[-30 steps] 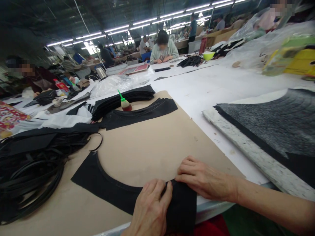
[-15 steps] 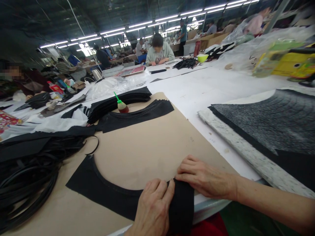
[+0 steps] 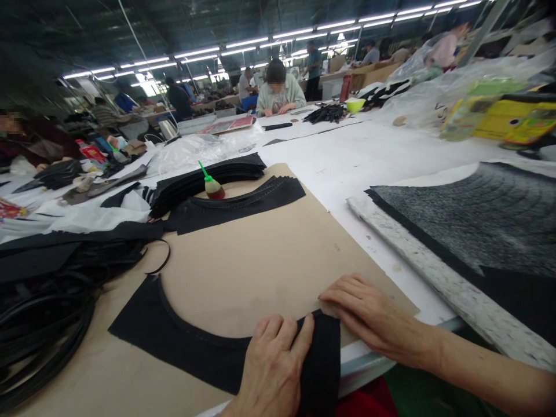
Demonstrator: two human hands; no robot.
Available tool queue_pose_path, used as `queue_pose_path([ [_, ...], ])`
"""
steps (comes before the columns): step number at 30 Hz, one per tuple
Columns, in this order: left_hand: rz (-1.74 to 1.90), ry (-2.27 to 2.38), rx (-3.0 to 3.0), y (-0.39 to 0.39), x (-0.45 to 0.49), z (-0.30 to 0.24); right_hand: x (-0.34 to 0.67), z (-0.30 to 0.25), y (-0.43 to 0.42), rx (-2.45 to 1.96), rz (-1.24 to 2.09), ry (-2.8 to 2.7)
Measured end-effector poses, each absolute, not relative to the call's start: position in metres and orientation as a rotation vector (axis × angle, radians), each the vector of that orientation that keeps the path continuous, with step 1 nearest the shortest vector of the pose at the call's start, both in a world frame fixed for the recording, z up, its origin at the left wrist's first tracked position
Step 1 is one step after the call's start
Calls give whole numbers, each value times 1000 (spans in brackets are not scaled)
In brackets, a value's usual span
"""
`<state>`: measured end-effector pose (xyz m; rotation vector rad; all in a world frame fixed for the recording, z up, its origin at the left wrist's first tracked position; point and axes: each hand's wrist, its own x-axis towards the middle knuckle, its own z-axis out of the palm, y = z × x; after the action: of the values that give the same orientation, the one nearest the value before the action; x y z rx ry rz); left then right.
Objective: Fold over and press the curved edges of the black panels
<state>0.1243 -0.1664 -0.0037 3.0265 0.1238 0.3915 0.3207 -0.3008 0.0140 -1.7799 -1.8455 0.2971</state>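
A black curved panel [image 3: 191, 353], fabric or leather, lies on brown paper with a narrow band along its inner curve. My left hand [image 3: 273, 359] rests on top of it near the right end, palm down, with the forefinger stretched along the inner edge. My right hand [image 3: 369, 315] is just beyond the panel's right end, its fingers extended and nothing visible in them. Whether its thumb touches the panel is hidden. Past the panel, a small squeeze bottle [image 3: 214, 188] with a green nozzle and reddish-brown liquid stands beside more black curved pieces [image 3: 243, 205].
Coils of black strip [image 3: 47, 324] lie at the left. A thick stack of black curved pieces [image 3: 208, 171] sits behind the bottle. On the right, a speckled pale board [image 3: 403, 255] carries dark sheets [image 3: 460, 214]. Across the table a person [image 3: 280, 95] works, head bent.
My right hand has moved slightly right, off the panel's corner, and its bent fingers have straightened. My left hand stays on the panel. The view has shifted slightly.
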Motion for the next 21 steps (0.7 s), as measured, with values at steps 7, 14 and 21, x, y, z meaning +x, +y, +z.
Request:
queue_pose_path([
  [7, 386, 121, 3097, -168, 130, -2, 308, 9, -313, -1892, 230, -1797],
  [14, 361, 117, 3134, -168, 131, -2, 306, 10, -315, -1847, 167, -1829],
  [21, 392, 113, 3152, -171, 136, 2, 305, 8, -314, -1830, 154, -1834],
])
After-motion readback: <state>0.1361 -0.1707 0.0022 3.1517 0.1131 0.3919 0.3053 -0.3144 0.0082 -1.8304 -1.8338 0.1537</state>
